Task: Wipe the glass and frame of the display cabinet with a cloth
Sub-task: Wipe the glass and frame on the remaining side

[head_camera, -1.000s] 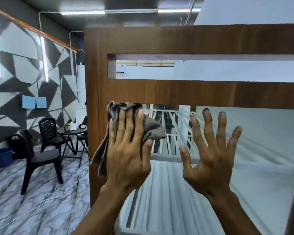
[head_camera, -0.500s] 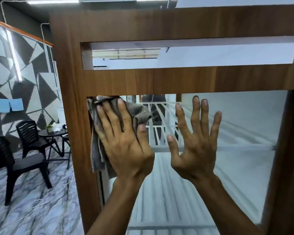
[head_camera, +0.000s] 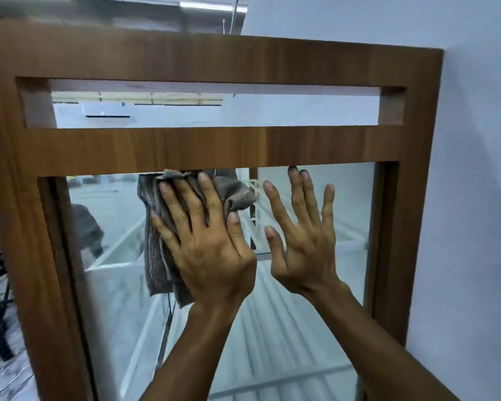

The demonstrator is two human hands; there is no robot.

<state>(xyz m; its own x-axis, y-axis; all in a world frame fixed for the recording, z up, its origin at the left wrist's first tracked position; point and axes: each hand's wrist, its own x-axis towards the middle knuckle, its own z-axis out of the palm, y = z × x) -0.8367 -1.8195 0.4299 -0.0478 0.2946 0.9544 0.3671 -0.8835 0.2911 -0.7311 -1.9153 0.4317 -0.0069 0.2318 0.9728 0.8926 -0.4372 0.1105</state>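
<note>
As the left hand (head_camera: 211,250) presses it to glass (head_camera: 287,342), the cloth (head_camera: 159,256) hangs vertically.

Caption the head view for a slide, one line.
Left hand presses a grey-brown cloth against the display cabinet's glass just under the wooden frame; right hand spread open beside it.

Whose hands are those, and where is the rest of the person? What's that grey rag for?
There is no machine here, only a person. The picture comes from a camera worn on their head, so you see what they see. The left hand presses a grey cloth against the glass of a display cabinet, just under the wooden frame. Its fingers are straight and spread over the cloth. The right hand holds nothing; it seems to rest open on the glass beside it. The job is wiping the cabinet clean.
</note>
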